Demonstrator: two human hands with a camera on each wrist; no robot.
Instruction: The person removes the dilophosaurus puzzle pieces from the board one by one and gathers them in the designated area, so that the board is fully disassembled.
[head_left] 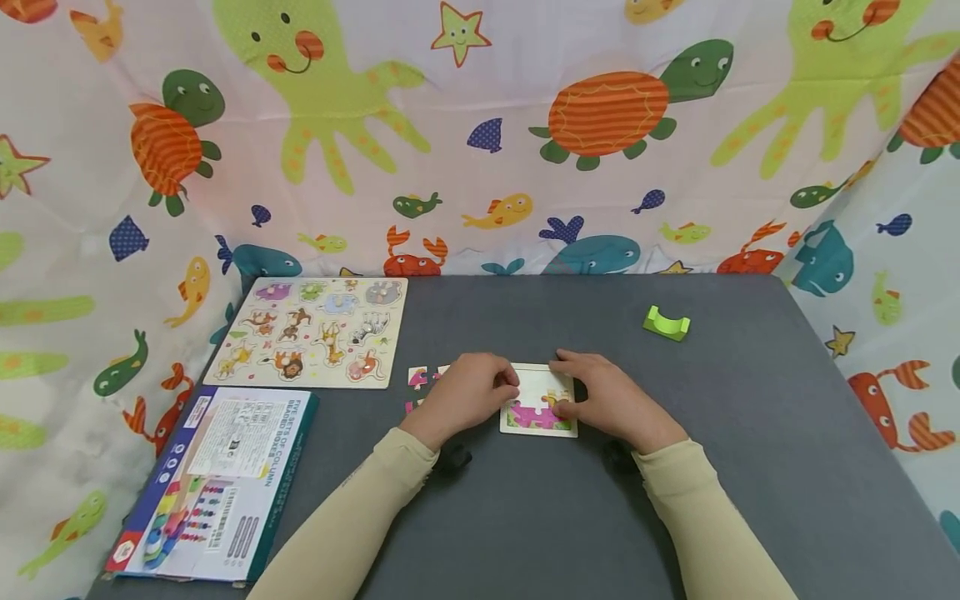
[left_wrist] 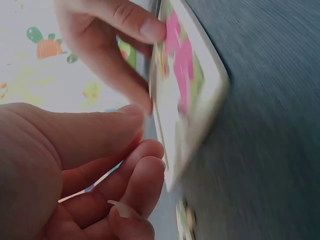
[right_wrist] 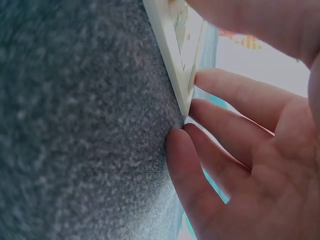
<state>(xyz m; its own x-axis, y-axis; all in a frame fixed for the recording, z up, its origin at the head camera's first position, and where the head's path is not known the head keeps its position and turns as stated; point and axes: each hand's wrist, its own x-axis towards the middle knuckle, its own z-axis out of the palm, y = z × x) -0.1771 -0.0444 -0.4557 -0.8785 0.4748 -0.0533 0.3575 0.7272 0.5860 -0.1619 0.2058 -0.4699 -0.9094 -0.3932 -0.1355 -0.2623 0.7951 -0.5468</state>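
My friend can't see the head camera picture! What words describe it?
A person's left hand and right hand are at a partly filled jigsaw tray on a grey table, the right hand touching it. Loose pieces lie left of it; farther left are an animal puzzle board and a box, and a green block sits back right.

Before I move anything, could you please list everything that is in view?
puzzle tray: one, whitish, on the table between the hands
fitted pieces: count unclear, mostly pink, in the tray
loose pieces: at least three, pink and white showing, left of the tray, partly hidden
animal board: one, cream, far left
box: one, white, blue and teal, near left
block: one, green, far right
table: one, grey, beneath everything
cloth: count unclear, white with sea animals, around the table
sleeves: two, beige, on the arms
left hand: one, bare, tray's left
right hand: one, bare, tray's right
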